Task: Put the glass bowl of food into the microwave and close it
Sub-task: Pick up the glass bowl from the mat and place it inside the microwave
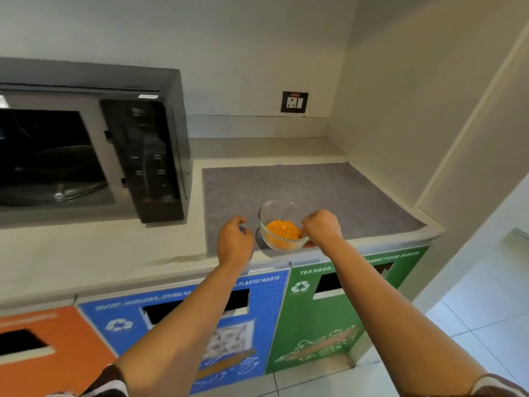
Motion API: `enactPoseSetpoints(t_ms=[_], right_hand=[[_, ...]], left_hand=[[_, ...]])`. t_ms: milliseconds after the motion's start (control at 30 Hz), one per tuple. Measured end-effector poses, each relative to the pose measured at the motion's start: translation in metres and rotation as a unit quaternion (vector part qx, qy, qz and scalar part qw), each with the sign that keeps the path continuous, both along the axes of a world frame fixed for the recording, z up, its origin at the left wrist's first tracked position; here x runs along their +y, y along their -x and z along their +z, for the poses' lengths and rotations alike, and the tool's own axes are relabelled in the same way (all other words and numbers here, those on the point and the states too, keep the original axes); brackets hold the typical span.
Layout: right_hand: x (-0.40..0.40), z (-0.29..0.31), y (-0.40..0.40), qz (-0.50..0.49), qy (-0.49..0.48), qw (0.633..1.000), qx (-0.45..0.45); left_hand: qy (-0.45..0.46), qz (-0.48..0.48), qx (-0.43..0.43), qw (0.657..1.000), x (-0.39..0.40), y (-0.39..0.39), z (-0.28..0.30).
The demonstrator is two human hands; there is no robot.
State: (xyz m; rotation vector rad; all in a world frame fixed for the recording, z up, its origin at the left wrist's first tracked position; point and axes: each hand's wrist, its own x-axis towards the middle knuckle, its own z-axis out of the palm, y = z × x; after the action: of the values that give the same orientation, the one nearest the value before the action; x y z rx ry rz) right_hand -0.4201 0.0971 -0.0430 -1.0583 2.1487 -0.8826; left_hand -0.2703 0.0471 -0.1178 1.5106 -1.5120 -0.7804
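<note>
The right hand [322,226] is closing on the near right rim of the glass bowl [282,226], thumb side over the edge and fingertips showing under the wall, so it looks clamped on the bowl. Whether the bowl is lifting off the grey mat [329,190] or resting on it is not clear. The left hand [234,239] is hovering just beside the bowl's left wall, fingers curled and apart from the glass, holding nothing.

The bowl is sitting at the near edge of the mat, with orange food [283,230] heaped in its bottom. The microwave [94,138] is standing well to the left of the gripping hand, its cavity open and the glass turntable [61,190] showing inside.

The likely trouble is a one-sided pinch: smooth glass held at one rim may be tipping toward the free side and spilling loose strands, unless the left hand is coming in to steady it. The bowl is also lying close to the counter's front edge, so a slip could be sending it over toward the bins [183,319] below. The entry is narrow beside the black control panel [143,159], and the rim could be knocking it.

The microwave door is cut off past the left edge, so its swing cannot be judged. The right fingers are mostly hidden behind the bowl.
</note>
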Motion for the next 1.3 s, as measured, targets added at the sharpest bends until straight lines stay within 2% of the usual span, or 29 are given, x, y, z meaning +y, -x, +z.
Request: enactPoseSetpoints(t_ms=[367,567,733,900,1100,1300], right_hand=[[0.03,0.002,-0.117,0.122,-0.019,0.992,0.006],[0.03,0.007,-0.2,0.14,-0.029,0.99,0.011],[0.029,0.007,-0.287,0.16,-0.013,0.987,0.001],[0.024,0.006,-0.365,0.189,-0.02,0.98,0.054],[0.013,0.006,-0.41,0.15,-0.002,0.989,0.001],[-0.009,0.008,-0.419,0.164,0.016,0.986,0.007]], left_hand=[[-0.032,0.123,0.115,0.985,0.045,-0.114,0.013],[-0.058,0.166,0.255,0.951,0.06,-0.192,0.021],[-0.072,0.152,0.34,0.925,0.07,-0.272,0.031],[-0.072,0.148,0.36,0.918,0.073,-0.34,0.037],[-0.087,0.132,0.385,0.909,0.073,-0.375,0.045],[-0.084,0.131,0.414,0.897,0.057,-0.376,0.052]])
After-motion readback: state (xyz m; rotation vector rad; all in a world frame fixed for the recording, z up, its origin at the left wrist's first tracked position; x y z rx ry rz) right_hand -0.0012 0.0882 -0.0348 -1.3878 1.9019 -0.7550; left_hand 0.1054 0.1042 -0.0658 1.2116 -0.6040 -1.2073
